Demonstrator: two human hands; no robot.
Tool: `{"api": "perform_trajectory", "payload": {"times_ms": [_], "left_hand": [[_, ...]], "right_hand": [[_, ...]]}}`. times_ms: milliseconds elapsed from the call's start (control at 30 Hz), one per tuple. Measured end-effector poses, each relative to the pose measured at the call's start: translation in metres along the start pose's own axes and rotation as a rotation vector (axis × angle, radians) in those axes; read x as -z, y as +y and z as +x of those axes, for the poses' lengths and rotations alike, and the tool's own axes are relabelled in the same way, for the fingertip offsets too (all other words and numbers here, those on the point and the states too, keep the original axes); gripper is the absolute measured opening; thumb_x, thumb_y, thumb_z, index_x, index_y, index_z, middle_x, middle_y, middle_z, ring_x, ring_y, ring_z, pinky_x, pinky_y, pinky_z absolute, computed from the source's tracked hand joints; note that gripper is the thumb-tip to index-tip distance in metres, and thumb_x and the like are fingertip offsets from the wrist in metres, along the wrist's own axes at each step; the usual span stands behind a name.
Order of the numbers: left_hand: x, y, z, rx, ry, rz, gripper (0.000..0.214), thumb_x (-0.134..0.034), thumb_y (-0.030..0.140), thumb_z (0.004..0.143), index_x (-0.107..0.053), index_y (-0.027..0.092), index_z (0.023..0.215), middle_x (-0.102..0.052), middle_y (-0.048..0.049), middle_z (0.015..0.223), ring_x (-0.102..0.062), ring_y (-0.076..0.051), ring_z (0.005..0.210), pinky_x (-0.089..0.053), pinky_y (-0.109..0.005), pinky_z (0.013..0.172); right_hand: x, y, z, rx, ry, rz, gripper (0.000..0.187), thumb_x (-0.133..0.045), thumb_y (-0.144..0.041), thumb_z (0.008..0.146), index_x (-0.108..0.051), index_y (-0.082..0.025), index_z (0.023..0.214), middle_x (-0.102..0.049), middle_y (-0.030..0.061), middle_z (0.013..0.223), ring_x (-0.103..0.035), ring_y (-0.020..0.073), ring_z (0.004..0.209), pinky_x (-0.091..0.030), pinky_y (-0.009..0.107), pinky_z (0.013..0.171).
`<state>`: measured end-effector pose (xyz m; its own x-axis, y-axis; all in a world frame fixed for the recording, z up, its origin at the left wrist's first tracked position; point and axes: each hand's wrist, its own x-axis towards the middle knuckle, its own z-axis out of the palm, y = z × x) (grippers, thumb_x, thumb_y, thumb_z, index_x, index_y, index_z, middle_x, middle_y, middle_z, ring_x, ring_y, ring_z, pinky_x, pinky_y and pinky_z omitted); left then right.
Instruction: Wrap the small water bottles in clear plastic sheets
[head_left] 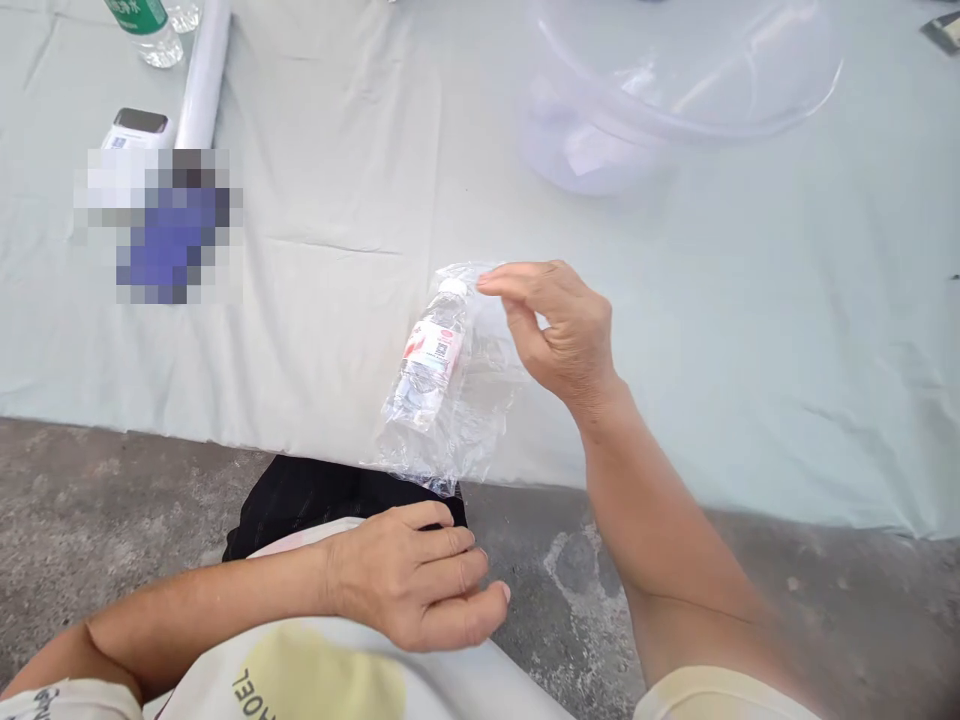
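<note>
Right hand: fingertips pinched shut on the top edge of a clear plastic bag, wrist raised; the bag hangs from that pinch, apparently so that its load settles downward

Clear plastic bag: crumpled, lifted over the near edge of the cloth, lower end just above the lap

Small bottle: inside the bag, white cap uppermost, tilted, red-and-white label facing up

Left hand: low over the lap, fingers loosely stretched with nothing in them, just below the bag's lower end but apart from it, seemingly ready to steady it

Black garment: under the left hand, at the cloth's edge

Large clear basin: far side of the cloth, well apart, paper slips inside

White roll, green-labelled bottle, white device: far left, well apart

Concrete floor: bare, beside the cloth

Obstructions: none between bag and basin; the bag's own folds partly veil the bottle
</note>
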<state>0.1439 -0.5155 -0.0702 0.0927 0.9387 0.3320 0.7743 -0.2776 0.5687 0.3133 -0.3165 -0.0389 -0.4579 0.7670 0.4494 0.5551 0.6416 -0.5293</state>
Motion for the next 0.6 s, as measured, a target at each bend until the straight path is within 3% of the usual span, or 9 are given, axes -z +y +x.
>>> {"api": "perform_trajectory", "payload": {"times_ms": [133,267,467,600], "left_hand": [[0.01,-0.015,0.023,0.077,0.012,0.003,0.066,-0.064,0.054,0.091,-0.044,0.021,0.145,-0.055,-0.0178,0.144,-0.049,-0.034,0.142,-0.046,-0.053,0.11],[0.003,-0.026,0.042,0.121,0.045,0.055,0.083,-0.071,0.052,0.086,-0.033,0.019,0.152,-0.049,-0.0224,0.151,-0.047,-0.038,0.143,-0.045,-0.057,0.11],[-0.021,-0.028,0.04,0.061,-0.01,0.137,0.074,-0.063,0.023,0.09,-0.027,0.018,0.155,-0.048,-0.0263,0.151,-0.048,-0.038,0.144,-0.049,-0.057,0.107],[-0.013,-0.034,0.038,0.016,-0.081,0.11,0.078,-0.059,0.013,0.09,-0.023,0.019,0.158,-0.038,-0.028,0.158,-0.041,-0.037,0.149,-0.051,-0.053,0.107]], "right_hand": [[-0.012,-0.008,0.007,0.074,-0.175,0.022,0.039,-0.038,-0.018,0.101,-0.074,-0.032,0.112,-0.074,0.0023,0.119,-0.066,0.0239,0.113,-0.052,0.048,0.099],[-0.021,0.001,0.013,0.108,-0.205,0.048,0.046,-0.034,-0.012,0.099,-0.071,-0.032,0.119,-0.072,0.0005,0.125,-0.064,0.0211,0.119,-0.051,0.046,0.102],[-0.033,0.028,0.013,0.128,-0.29,0.107,0.051,-0.037,-0.003,0.091,-0.072,-0.029,0.119,-0.071,0.0005,0.128,-0.063,0.019,0.123,-0.05,0.042,0.105],[-0.034,0.036,0.011,0.143,-0.288,0.139,0.053,-0.04,-0.001,0.089,-0.071,-0.029,0.121,-0.07,0.0007,0.131,-0.063,0.0195,0.125,-0.051,0.041,0.105]]}}
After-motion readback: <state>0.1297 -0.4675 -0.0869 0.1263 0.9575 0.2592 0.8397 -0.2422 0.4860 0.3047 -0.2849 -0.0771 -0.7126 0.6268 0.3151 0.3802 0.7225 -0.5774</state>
